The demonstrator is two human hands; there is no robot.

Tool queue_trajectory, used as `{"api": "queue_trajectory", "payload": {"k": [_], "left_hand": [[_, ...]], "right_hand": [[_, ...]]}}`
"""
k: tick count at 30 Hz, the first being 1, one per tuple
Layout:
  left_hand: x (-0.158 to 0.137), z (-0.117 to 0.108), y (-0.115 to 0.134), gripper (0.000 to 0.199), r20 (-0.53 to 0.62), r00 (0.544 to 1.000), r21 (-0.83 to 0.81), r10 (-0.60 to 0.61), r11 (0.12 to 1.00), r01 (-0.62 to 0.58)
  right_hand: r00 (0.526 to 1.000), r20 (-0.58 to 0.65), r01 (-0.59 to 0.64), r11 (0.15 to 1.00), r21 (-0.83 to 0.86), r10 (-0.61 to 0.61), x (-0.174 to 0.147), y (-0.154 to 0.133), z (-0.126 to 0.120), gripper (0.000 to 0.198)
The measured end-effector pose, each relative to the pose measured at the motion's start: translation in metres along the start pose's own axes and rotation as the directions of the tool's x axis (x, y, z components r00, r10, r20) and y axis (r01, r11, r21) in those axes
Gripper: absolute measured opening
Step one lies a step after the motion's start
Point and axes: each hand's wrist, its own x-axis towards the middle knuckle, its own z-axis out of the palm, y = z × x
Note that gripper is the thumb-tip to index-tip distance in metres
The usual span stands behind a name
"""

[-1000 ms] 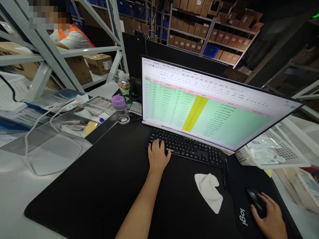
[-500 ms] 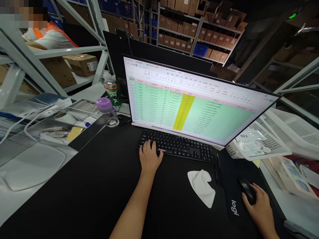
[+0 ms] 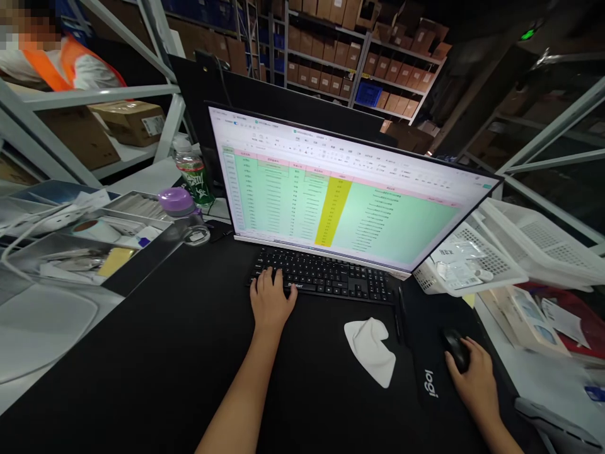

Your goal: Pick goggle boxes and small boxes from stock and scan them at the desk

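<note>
Head camera view: a worker's two bare hands sat at a keyboard and mouse before a wide monitor (image 3: 326, 195) showing a green spreadsheet with one yellow column, its text too small to read. The left hand (image 3: 271, 304), fingers slightly spread and thumb out to the side, rested over the left end of the black keyboard (image 3: 331, 279), just below the screen; whether any key was pressed could not be told. The right hand (image 3: 475, 375) curled around the black mouse (image 3: 454, 349) on a dark mat (image 3: 430, 407) marked "logi", near the table (image 3: 520, 373)'s bare right-hand surface.

A stray keystroke looked the likeliest mishap: with several fingers bunched over the keys, a slight slip could have altered a cell unnoticed. A mouse click off by one row, caused by such closely packed lines, might have done the same. Room to the right seemed short, and a broad sweep could have carried the mouse off the mat's edge; a leftward one risked striking the dark pen-like object (image 3: 397, 318) beside the keyboard. A purple-lidded bottle (image 3: 176, 202) stood near the monitor's left corner, where a careless elbow might have toppled it.
</note>
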Motion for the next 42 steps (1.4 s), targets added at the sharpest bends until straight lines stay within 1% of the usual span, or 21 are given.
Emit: {"api": "queue_trajectory", "payload": {"k": [4,11,16,20,26,33,38,42], "left_hand": [[0.0,-0.001,0.001,0.052,0.002,1.0,-0.008,0.002,1.0,-0.002],[0.002,-0.002,0.002,0.052,0.005,1.0,-0.006,0.005,1.0,-0.005],[0.003,-0.004,0.002,0.055,0.003,1.0,-0.023,0.011,1.0,-0.011],[0.004,-0.004,0.003,0.058,0.013,1.0,-0.03,0.013,0.999,-0.013],[0.004,-0.004,0.003,0.054,0.027,1.0,-0.022,0.0,1.0,0.0],[0.002,-0.006,0.003,0.051,0.029,1.0,-0.009,-0.004,1.0,0.004],[0.002,-0.006,0.002,0.052,0.03,1.0,-0.003,-0.006,1.0,0.006],[0.001,-0.008,0.002,0.052,0.031,0.999,0.001,-0.007,1.0,0.007]], "right_hand": [[1.0,-0.007,0.012,1.0,0.016,-0.012,0.001,-0.004,-0.002,0.057],[0.999,0.012,-0.034,0.999,0.012,0.034,0.001,-0.013,-0.007,0.057],[0.997,0.001,-0.077,0.997,-0.019,0.077,0.002,-0.014,-0.008,0.06],[0.998,-0.004,-0.06,0.998,-0.014,0.059,0.002,-0.014,-0.008,0.059],[0.996,0.002,-0.084,0.996,0.004,0.084,0.002,-0.013,-0.008,0.057],[0.998,-0.002,-0.055,0.998,-0.002,0.055,0.001,-0.011,-0.008,0.057],[1.0,0.024,0.014,1.0,-0.01,-0.013,-0.001,-0.004,-0.005,0.057],[0.999,0.018,0.047,0.999,-0.003,-0.047,-0.001,-0.001,-0.003,0.056]]}}
